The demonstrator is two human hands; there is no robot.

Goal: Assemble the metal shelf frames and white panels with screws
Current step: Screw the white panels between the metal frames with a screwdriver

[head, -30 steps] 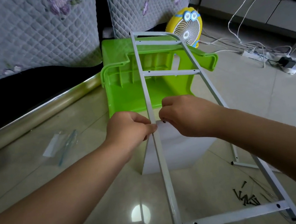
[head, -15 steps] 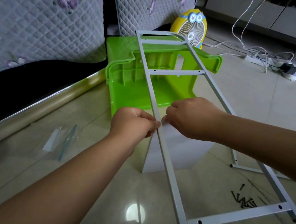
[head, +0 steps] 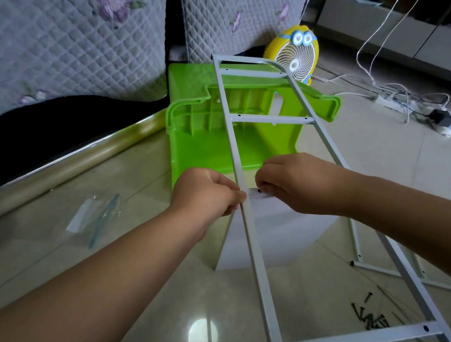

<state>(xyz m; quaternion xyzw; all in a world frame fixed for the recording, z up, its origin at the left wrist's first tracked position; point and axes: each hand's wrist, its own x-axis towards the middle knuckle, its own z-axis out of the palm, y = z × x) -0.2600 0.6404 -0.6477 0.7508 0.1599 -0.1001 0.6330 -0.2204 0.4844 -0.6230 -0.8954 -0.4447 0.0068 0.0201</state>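
- Head view: the grey metal frame point(head: 253, 254), ladder-shaped with cross rungs, stands tilted over the tiled floor, leaning across a green plastic stool point(head: 208, 144); the white panel point(head: 271, 234) sits under it, edge against the left rail.
- The left hand point(head: 207, 194) is pinched closed on that rail; the right hand point(head: 287, 183) is curled closed at the panel's top edge, fingertips on what seems a small dark screw, too small to confirm.
- Judgement: the thin tube frame looks light but stiff and springy, best held at a rail near the joint; the painted surface may slip.
- Loose dark screws point(head: 370, 317) lie on the floor, right.
- No readable writing; a yellow cartoon fan point(head: 293, 58) stands behind.
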